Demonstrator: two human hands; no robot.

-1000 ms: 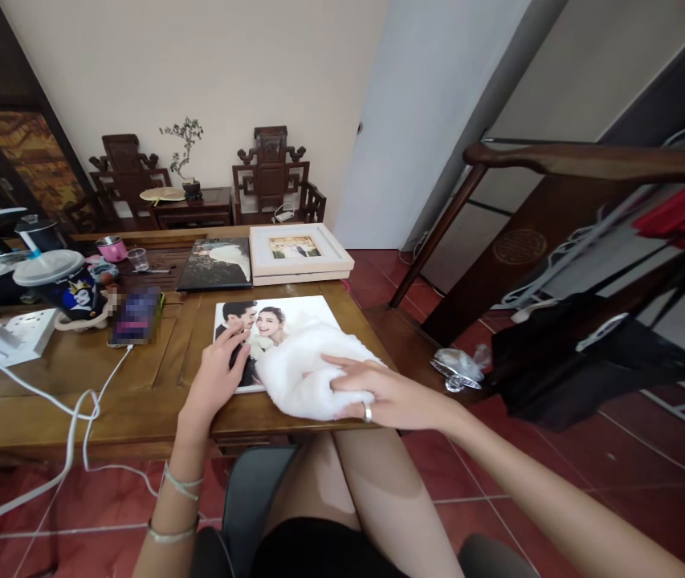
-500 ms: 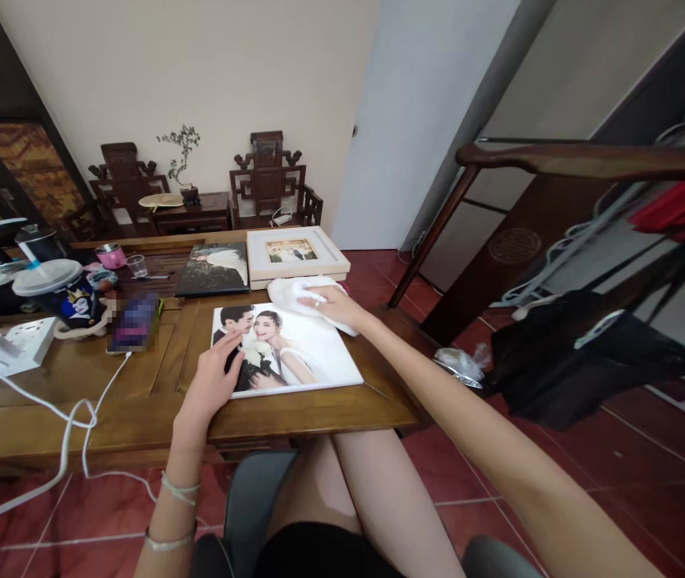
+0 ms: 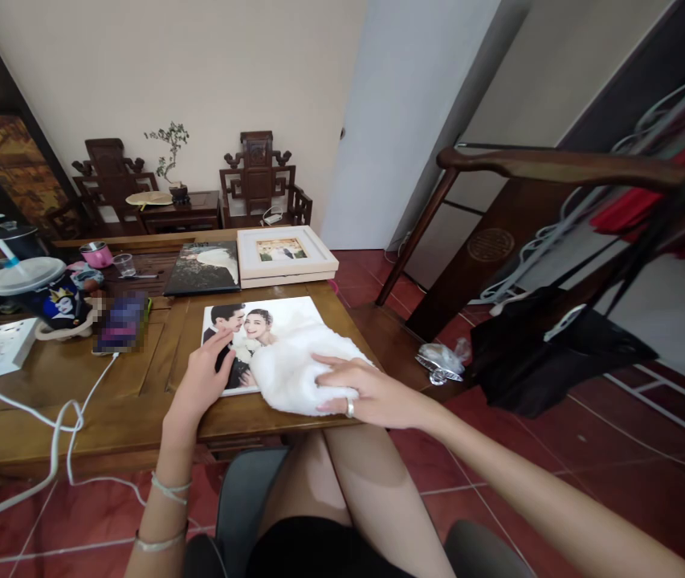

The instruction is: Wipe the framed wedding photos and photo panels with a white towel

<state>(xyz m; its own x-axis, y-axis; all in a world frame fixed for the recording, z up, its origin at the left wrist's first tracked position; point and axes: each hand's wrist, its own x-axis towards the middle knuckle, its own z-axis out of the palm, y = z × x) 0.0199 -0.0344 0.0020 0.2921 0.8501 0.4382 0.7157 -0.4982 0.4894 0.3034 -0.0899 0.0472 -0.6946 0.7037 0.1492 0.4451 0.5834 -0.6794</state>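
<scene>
A white-edged photo panel (image 3: 227,315) showing a couple lies flat on the wooden table (image 3: 131,413) in front of me. My left hand (image 3: 201,373) rests on its left edge, fingers stretched out over the picture. On the right part of the panel, my right hand (image 3: 357,389) presses down a fluffy white cloth (image 3: 294,365), its fingers bent into the fabric. The cloth covers the panel's lower right corner and hangs close to the table's front edge.
Behind the panel lie a dark photo board (image 3: 203,269) and a white-framed picture (image 3: 287,255). To the left are a phone (image 3: 122,321) on a charging cable, a lidded cup (image 3: 46,293) and a power strip (image 3: 2,353). A wooden chair (image 3: 487,241) stands at the right.
My right hand has drawn the white cloth from the panel's far edge toward me, onto its near right part. My left hand stays on the left edge. The view has shifted slightly.
</scene>
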